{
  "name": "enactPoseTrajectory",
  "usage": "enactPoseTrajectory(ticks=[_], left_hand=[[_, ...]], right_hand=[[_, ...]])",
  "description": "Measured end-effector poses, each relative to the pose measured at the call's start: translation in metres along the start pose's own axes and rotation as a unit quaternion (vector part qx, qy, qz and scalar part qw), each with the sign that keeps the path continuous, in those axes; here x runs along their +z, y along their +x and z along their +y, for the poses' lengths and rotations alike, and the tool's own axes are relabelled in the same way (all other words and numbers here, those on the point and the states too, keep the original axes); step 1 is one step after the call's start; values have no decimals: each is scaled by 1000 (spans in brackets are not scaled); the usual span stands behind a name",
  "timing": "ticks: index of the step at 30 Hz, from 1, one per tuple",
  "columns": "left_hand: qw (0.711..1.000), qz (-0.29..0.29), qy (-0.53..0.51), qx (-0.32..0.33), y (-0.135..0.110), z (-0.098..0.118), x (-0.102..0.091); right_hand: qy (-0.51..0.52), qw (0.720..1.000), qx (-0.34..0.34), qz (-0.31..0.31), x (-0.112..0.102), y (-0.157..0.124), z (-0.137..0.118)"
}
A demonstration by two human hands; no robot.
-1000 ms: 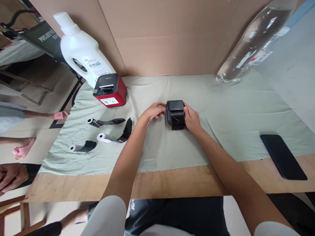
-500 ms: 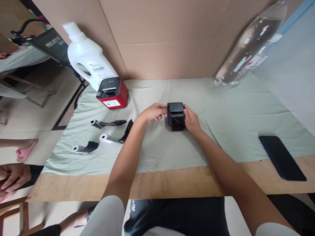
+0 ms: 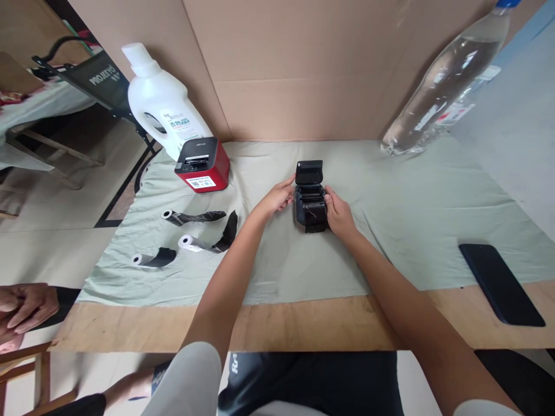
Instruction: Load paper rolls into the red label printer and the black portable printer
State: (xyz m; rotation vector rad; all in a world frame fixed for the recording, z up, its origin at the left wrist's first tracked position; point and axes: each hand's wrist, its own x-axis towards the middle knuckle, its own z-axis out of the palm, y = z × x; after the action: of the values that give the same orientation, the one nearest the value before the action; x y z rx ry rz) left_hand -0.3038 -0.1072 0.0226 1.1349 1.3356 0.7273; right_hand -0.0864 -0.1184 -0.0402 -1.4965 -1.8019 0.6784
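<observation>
A small black portable receipt printer (image 3: 299,216) rests on the cloth in front of me. Its lid (image 3: 309,173) stands raised at the back, baring the paper bay. Dark, shiny paper hangs over the printer's front. My left hand (image 3: 280,196) is closed at the printer's left side, its index finger reaching to the lid's edge and the other fingers curled. Along the right side, my right hand (image 3: 339,214) is closed around the casing with the thumb on top. Three paper rolls with dark loose ends, one of them a white roll (image 3: 186,241), lie to the left.
A red and black printer (image 3: 203,164) stands before a white detergent bottle (image 3: 167,104) at back left. A large water bottle (image 3: 442,86) leans at back right. A phone (image 3: 500,283) lies by the front edge. Another person's hand (image 3: 32,306) shows at far left.
The receipt printer's lid has swung up from closed to open. My left hand has shifted slightly right and its index finger now points up towards the lid. My right hand has kept its hold.
</observation>
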Motion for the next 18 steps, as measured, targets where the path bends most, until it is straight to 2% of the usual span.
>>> enactPoseTrajectory(ticks=[3, 6, 9, 10, 12, 15, 18], left_hand=[[999, 15, 27, 17, 8, -6, 3], [991, 68, 84, 81, 10, -9, 3], [951, 164, 201, 167, 7, -5, 4], [934, 178, 251, 181, 6, -1, 5], [900, 163, 357, 188, 6, 8, 10], [848, 84, 497, 164, 11, 28, 23], [795, 13, 596, 112, 19, 50, 37]], right_hand=[[-4, 1000, 3, -1, 0, 0, -1], [-2, 1000, 0, 5, 0, 0, -2], [1, 1000, -6, 13, 1, 0, -2], [1, 1000, -9, 15, 1, 1, -1], [0, 1000, -13, 17, 2, 2, 2], [3, 1000, -19, 23, 3, 3, 6], [6, 999, -25, 27, 4, 4, 8]])
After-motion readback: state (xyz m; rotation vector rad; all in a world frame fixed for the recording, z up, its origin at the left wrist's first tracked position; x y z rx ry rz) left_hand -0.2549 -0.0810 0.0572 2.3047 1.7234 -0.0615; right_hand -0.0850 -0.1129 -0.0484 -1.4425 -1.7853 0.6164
